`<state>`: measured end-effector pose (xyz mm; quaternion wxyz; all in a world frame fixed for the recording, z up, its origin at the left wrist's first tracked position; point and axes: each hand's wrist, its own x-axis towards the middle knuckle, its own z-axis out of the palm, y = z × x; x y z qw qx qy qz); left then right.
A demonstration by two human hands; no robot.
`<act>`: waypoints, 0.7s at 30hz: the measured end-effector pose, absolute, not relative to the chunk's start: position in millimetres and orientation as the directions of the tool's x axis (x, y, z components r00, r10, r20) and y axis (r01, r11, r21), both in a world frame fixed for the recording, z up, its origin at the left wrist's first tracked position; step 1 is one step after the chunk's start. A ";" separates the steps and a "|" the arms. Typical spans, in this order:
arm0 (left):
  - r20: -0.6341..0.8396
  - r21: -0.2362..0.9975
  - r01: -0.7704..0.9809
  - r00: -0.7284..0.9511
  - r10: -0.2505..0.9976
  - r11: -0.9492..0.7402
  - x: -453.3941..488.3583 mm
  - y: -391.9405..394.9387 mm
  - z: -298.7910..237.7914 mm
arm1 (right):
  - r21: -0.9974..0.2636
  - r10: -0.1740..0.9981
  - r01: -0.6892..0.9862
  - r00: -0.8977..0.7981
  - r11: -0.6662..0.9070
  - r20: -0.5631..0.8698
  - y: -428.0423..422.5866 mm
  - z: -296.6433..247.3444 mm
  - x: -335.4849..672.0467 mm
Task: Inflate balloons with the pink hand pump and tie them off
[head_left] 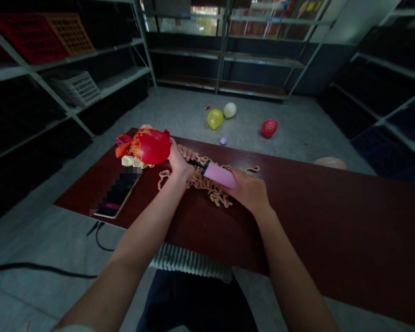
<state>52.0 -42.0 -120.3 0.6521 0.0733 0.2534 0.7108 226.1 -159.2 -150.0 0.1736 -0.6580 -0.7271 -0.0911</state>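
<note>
A pink hand pump (218,174) with a black shaft is held level between my two hands over the table. My right hand (251,189) grips the pump's pink barrel at its right end. The fingers of my left hand (180,159) are closed where the black shaft meets a partly inflated red balloon (152,146) with a gold print. The neck and nozzle are hidden in that hand. Under the pump lies a tangled heap of tan, curly strands (212,191). Several deflated balloons, with an orange one (123,149) and a cream one (133,161), lie beside the red balloon.
A phone (119,191) lies on the left of the dark red table (314,221). On the floor beyond are a yellow balloon (215,119), a white balloon (230,109), a red balloon (269,127) and a small purple one (223,140). Metal shelves (263,60) stand around, with crates (69,32) at left.
</note>
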 end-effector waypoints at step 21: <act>-0.178 0.451 -0.879 -0.262 0.949 -0.158 4.6 -25.8 -108.4 | 0.087 0.899 0.991 -0.129 0.102 0.419 -167.1 -144.3 265.1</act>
